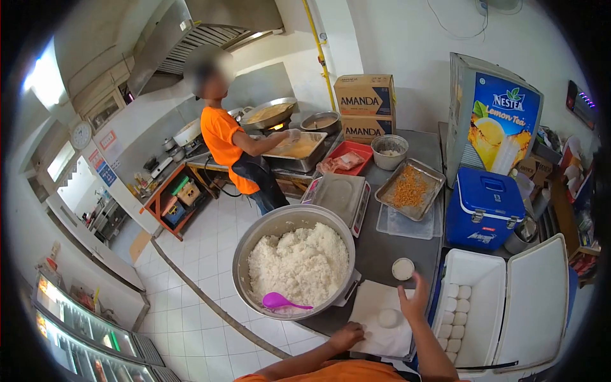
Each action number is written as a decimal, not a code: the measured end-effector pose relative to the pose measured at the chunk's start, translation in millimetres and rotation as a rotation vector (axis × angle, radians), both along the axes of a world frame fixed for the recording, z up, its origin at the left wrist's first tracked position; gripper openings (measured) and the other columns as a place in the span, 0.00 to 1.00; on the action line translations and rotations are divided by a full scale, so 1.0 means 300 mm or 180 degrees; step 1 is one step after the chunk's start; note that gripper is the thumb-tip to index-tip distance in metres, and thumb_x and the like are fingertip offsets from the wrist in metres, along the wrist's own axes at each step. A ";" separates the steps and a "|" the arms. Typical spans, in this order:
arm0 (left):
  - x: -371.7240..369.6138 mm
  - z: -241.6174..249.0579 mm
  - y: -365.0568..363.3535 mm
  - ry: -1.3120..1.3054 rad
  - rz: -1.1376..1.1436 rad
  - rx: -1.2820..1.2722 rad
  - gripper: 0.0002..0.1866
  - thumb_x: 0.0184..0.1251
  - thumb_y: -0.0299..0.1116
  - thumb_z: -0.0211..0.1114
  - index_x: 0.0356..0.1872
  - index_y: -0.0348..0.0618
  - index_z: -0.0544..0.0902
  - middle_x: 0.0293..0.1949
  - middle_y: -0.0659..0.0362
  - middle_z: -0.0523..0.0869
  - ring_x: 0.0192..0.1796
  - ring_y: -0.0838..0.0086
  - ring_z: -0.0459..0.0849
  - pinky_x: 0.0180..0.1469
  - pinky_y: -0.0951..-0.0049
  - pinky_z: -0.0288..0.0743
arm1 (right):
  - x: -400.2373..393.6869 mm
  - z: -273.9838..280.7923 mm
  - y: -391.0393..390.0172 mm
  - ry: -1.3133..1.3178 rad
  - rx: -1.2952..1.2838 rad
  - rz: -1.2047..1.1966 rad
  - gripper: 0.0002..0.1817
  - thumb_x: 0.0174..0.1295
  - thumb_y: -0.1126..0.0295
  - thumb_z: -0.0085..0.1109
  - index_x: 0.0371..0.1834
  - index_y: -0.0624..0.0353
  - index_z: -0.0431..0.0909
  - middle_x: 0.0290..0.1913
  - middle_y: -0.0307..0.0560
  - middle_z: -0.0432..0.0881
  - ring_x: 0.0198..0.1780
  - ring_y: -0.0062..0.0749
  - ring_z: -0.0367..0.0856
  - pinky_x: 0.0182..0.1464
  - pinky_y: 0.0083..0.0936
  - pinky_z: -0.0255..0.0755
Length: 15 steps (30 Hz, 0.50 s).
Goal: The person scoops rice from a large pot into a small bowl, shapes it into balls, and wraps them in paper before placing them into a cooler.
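At the left edge of a stack of white wrapping paper, my left hand has its fingers curled on the paper. A molded mound of white rice sits on the top sheet. My right hand is beside the mound with thumb and fingers apart, holding nothing. Just beyond its fingertips stands a small round cup that looks filled with rice. To the left, a large metal pot holds loose cooked rice, with a purple rice paddle lying in it.
An open white cooler with wrapped white bundles stands right, below a blue cooler. Farther back are a scale, a tray of orange-brown crumbs and a red tray. A co-worker stands at the stove.
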<state>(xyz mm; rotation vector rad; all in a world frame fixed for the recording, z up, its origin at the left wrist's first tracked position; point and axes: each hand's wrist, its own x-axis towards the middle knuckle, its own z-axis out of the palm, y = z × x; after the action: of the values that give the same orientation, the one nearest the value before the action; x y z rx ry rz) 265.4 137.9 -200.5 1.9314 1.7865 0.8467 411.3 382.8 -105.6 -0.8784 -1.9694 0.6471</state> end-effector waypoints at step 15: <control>-0.003 0.217 -0.014 0.0693 0.1157 0.0670 0.10 0.72 0.32 0.68 0.49 0.43 0.81 0.60 0.48 0.82 0.62 0.45 0.79 0.64 0.47 0.73 | 0.281 -0.167 -0.355 -0.1634 -0.0864 0.0416 0.09 0.62 0.63 0.70 0.39 0.56 0.91 0.35 0.52 0.89 0.42 0.49 0.87 0.51 0.48 0.75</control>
<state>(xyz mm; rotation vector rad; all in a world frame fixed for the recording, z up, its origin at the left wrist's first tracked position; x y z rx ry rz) 264.4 133.7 -135.4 1.9149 2.3095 1.0080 495.6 276.3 -155.7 -1.1764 -2.4493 0.8403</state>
